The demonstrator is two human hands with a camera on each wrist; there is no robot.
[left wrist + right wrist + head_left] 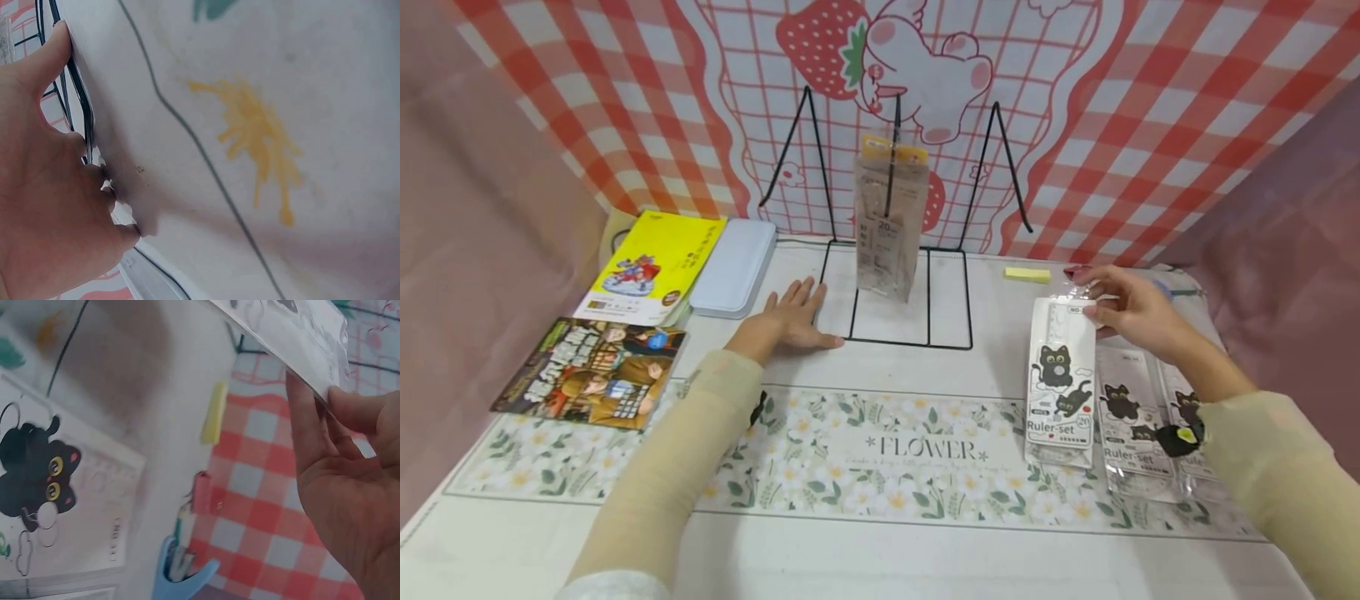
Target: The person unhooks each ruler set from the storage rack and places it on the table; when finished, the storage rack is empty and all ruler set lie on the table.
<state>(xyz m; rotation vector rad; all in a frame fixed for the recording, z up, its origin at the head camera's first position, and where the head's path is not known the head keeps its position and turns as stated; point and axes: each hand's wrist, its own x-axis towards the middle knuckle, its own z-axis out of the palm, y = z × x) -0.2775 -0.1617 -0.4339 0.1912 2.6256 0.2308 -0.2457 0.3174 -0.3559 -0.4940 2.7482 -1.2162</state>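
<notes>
My right hand pinches the top edge of a clear-wrapped ruler set with black cats on its card, thumb against one face in the right wrist view. More cat ruler sets lie beside it, partly behind my right forearm. With fingers spread, my left hand rests at the left side of the base of a black wire display rack; its thumb is at the base wire in the left wrist view. Ruler packets hang from the rack's middle hook, backs facing me. Two outer hooks are bare.
At left are a yellow book, a pale blue case and an illustrated magazine. A yellow strip lies near the back cloth. A light blue forked object is at right. A flower-print mat spans the front.
</notes>
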